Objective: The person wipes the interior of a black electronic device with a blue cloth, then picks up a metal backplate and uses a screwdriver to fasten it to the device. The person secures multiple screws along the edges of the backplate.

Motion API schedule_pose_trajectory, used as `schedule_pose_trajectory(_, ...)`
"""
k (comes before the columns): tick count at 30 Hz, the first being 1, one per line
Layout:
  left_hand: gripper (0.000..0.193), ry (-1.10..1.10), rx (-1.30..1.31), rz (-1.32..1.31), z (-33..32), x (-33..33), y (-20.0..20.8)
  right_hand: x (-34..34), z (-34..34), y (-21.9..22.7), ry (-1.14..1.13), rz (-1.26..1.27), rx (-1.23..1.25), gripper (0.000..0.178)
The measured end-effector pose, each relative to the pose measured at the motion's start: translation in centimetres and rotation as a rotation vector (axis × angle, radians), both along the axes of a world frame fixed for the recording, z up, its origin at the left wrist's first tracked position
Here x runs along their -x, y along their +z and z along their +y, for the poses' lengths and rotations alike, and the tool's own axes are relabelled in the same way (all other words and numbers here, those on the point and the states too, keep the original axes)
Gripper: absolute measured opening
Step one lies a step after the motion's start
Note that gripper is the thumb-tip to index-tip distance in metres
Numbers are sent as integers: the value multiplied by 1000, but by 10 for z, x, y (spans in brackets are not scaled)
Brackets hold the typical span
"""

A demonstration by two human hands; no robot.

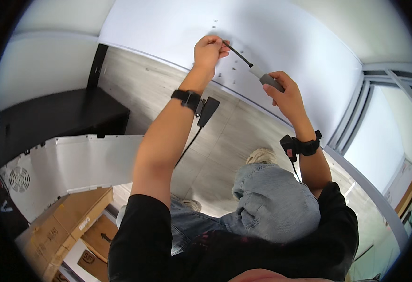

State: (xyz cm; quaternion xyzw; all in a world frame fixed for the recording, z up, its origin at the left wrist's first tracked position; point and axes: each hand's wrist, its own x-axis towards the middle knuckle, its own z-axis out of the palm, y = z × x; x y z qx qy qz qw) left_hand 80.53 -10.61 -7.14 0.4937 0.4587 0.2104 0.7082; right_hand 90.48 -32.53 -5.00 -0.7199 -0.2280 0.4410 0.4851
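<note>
A screwdriver with a grey handle [264, 77] and a long dark shaft [237, 53] is held at a slant over the white tabletop [168, 33]. Wrapped round the handle's end is my right hand [288, 96], closed. At the other end, my left hand [209, 51] pinches near the shaft's tip with its fingertips. Whether a small part sits between those fingers is hidden. Several small screws [234, 69] lie scattered on the tabletop below and beside the shaft, with a few more beyond my left hand.
Black straps with small devices [187, 98] circle both wrists, cables trailing from them. To the left stand a black cabinet [60, 110], a bent metal panel with a round vent [83, 157] and cardboard boxes [67, 225]. Grey metal framing [356, 110] runs along the right.
</note>
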Motion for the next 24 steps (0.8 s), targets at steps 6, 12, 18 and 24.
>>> schedule_pose_trajectory(6,13,238,269,-331,4,97,45,34,36,25,220,-48,-65,26)
schedule_pose_trajectory(12,15,367,228,-412,5,180,73,74,70,51,390,-25,-96,26)
schedule_pose_trajectory(18,13,429,111,-378,5,242,86,106,102,66,592,-173,-205,24)
schedule_pose_trajectory(24,14,529,125,-463,-6,289,108,130,125,84,723,-99,-261,23)
